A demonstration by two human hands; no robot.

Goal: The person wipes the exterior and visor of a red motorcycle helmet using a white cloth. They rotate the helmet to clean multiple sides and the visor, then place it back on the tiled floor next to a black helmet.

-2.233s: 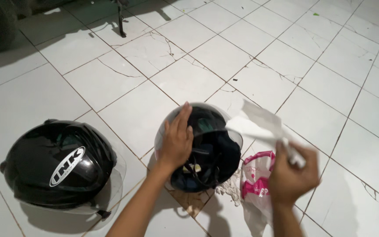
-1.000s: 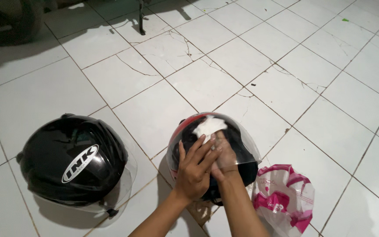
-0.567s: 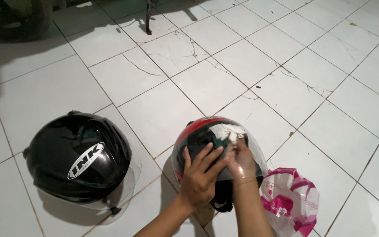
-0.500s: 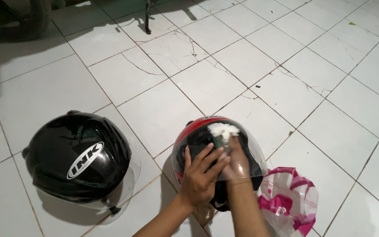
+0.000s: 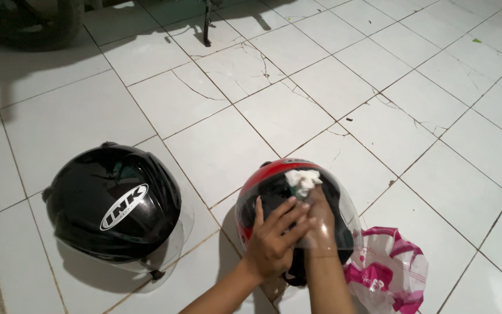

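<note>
Left hand spread flat steadying the red helmet, right hand inside the visor pinching a white tissue, mid-wipe; next it probably needs firm strokes across.

There are two helmets: one black helmet at the lower left, one red helmet (lower middle). One white cloth. One pink bag.

White square floor tiles fill the frame, several cracked; dark shadows fall across the upper left.
</note>
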